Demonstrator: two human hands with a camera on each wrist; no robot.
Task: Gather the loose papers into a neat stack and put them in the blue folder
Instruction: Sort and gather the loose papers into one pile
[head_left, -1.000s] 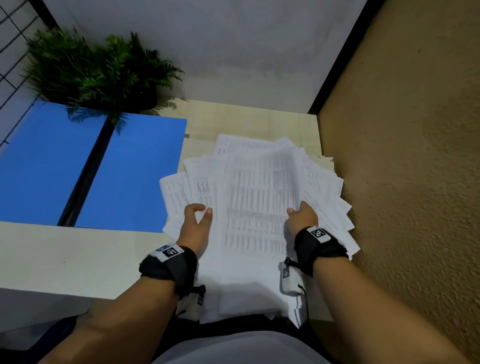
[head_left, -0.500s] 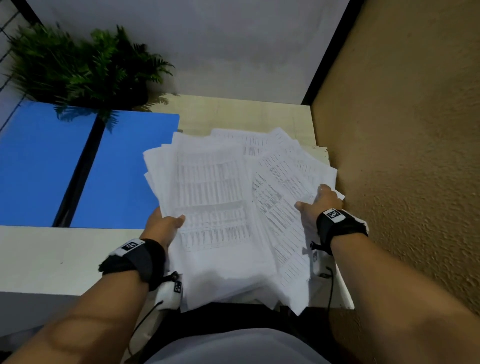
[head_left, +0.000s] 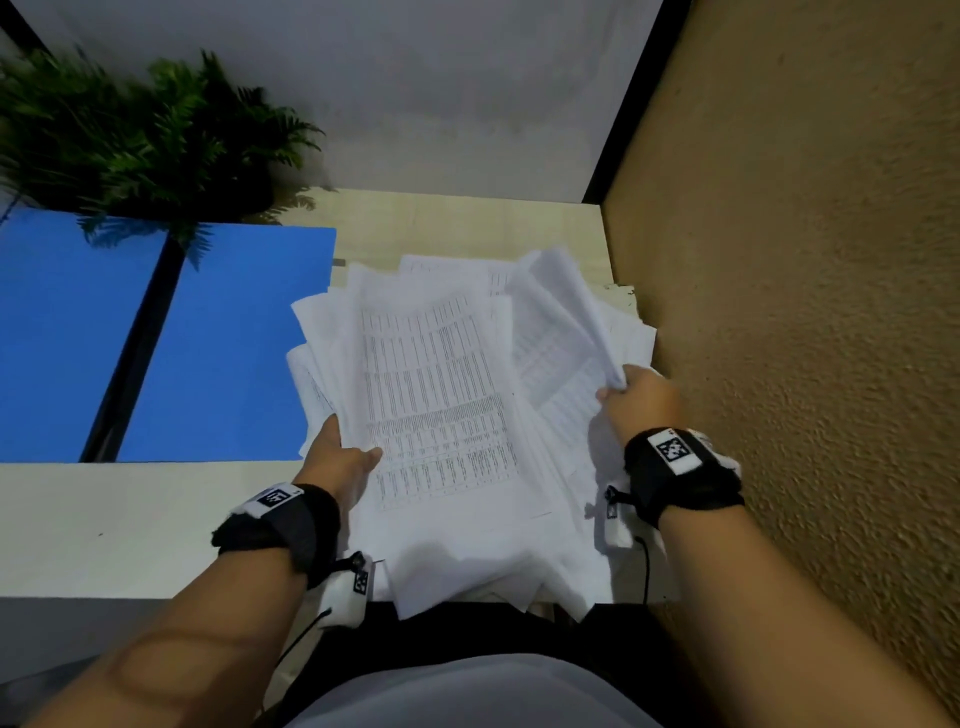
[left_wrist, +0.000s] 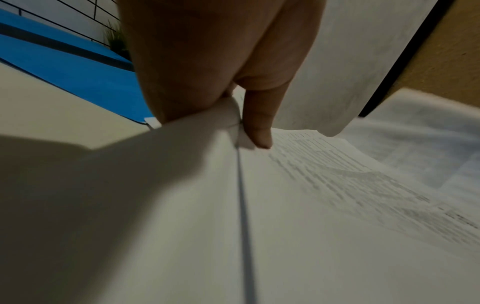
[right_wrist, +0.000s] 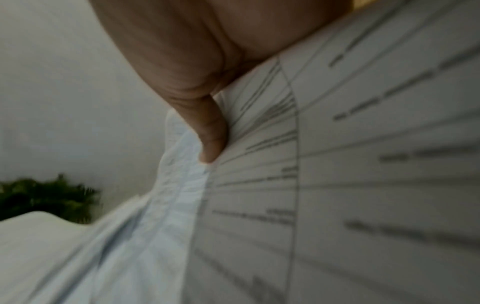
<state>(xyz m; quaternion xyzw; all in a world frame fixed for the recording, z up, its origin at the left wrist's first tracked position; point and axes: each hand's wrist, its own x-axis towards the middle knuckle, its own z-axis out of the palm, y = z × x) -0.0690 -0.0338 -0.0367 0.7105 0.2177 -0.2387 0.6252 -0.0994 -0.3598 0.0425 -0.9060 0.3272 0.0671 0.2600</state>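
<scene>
Papers (head_left: 436, 395) sitting in a messy fanned pile on the table (head_left: 130, 525), near edge hanging off it. Left hand (head_left: 340, 457) is pinching the pile's left edge, thumb (left_wrist: 255, 125) on top, fingers under. Right hand (head_left: 641, 400) is gripping a few sheets at the right side, curling them up off the pile. Blue folder (head_left: 223, 343) lying open and flat just left of the papers, some sheet corners overlapping it. Potted plant (head_left: 150, 135) sitting behind the folder.
</scene>
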